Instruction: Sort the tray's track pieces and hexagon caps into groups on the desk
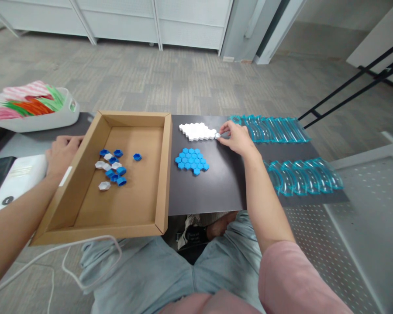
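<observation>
My right hand [236,137] pinches a small white hexagon piece [217,135] at the right end of a cluster of white hexagons [198,131] on the black mat [222,183]. Below that cluster lies a group of joined blue hexagons [192,161]. My left hand [63,152] rests with curled fingers on the left wall of a shallow cardboard tray [165,174]. Inside the tray lie several loose blue and white hexagon pieces [113,168].
Two rows of clear teal curved track pieces [271,129] [303,176] lie on the mat's right side. A white tub of coloured strips [32,107] stands at far left, a white device [16,179] beneath it. A white cable [68,253] hangs near my knees.
</observation>
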The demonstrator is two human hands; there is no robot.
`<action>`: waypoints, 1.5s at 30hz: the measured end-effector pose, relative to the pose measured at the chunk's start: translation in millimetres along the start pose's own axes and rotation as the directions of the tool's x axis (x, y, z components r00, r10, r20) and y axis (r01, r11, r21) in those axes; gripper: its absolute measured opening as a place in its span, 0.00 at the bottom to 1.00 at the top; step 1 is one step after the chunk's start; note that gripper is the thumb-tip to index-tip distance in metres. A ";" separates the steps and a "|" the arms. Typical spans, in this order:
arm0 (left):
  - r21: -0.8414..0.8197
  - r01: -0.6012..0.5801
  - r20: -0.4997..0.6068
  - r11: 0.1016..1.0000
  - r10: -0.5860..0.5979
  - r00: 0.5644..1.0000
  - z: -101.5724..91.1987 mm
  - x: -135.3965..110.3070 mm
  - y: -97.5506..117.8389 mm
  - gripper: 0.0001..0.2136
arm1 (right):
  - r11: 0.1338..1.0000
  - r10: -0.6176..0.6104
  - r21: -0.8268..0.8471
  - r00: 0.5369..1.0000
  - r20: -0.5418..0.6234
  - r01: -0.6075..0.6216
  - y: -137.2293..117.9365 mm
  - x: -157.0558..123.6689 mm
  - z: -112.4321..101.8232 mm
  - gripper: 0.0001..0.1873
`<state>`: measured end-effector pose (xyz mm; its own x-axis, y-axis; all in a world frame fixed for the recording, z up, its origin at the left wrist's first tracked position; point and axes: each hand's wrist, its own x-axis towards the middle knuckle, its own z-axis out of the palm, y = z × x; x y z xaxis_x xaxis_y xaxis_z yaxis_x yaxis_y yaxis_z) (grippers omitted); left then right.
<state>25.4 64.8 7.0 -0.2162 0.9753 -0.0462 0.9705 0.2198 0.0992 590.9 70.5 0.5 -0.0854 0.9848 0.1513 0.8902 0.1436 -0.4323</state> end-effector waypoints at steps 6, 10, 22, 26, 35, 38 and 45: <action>-0.003 -0.009 -0.028 1.000 0.009 1.000 2.5 0.2 -2.2 0.33 | 0.999 0.013 0.029 1.000 0.010 -0.013 1.8 2.0 2.0 0.15; 0.016 -0.021 -0.038 1.000 0.022 0.999 5.6 1.9 -4.3 0.32 | 0.999 -0.003 0.048 1.000 0.004 0.003 5.8 4.1 5.0 0.16; 0.020 -0.002 -0.008 1.000 0.002 1.000 3.1 3.1 -1.4 0.36 | 0.996 -0.035 0.082 0.999 -0.034 0.038 16.1 6.8 11.3 0.18; 0.015 0.001 0.001 1.000 -0.001 1.000 0.6 0.0 1.9 0.36 | 0.995 -0.044 0.084 0.998 -0.043 0.048 18.8 7.7 13.5 0.19; -0.005 -0.008 -0.018 1.000 0.008 1.000 2.2 -1.4 1.8 0.35 | 0.994 -0.051 0.097 0.998 -0.041 0.054 20.9 7.5 14.6 0.21; -0.008 -0.014 -0.019 1.000 0.014 1.000 4.0 -0.9 0.4 0.33 | 0.995 -0.058 0.075 0.997 -0.051 0.062 21.7 5.7 12.2 0.24; -0.043 -0.053 -0.033 0.998 0.052 0.998 8.3 -1.2 -6.9 0.28 | 0.978 -0.174 0.065 0.951 -0.256 0.196 -15.2 2.6 4.9 0.17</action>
<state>19.9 61.9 -1.8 -0.1690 0.9856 -0.0078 0.9751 0.1683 0.1443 574.9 71.4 3.1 -0.1213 0.8863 0.4470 0.8254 0.3402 -0.4506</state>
